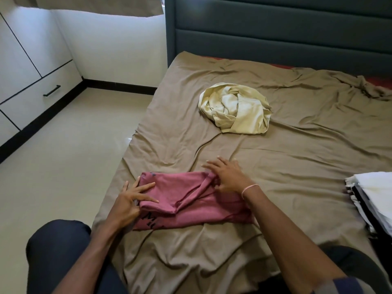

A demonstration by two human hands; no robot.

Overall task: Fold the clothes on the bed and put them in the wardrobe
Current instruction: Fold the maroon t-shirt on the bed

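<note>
A white wardrobe with a black drawer handle stands far to the left of the hands, across the tiled floor. The left hand lies with spread, straight fingers on the left end of a dusky pink shirt, pressing it onto the bed. The shirt is partly folded and stretches between the two hands, directly in front of the person. The right hand, with a thin bracelet at its wrist, rests with fingers fanned out on the shirt's upper right corner; neither hand clearly pinches the cloth. Beyond the right hand, well apart from it, sits a crumpled cream garment. Far to the right of the right hand lies a stack of folded clothes at the bed's edge
</note>
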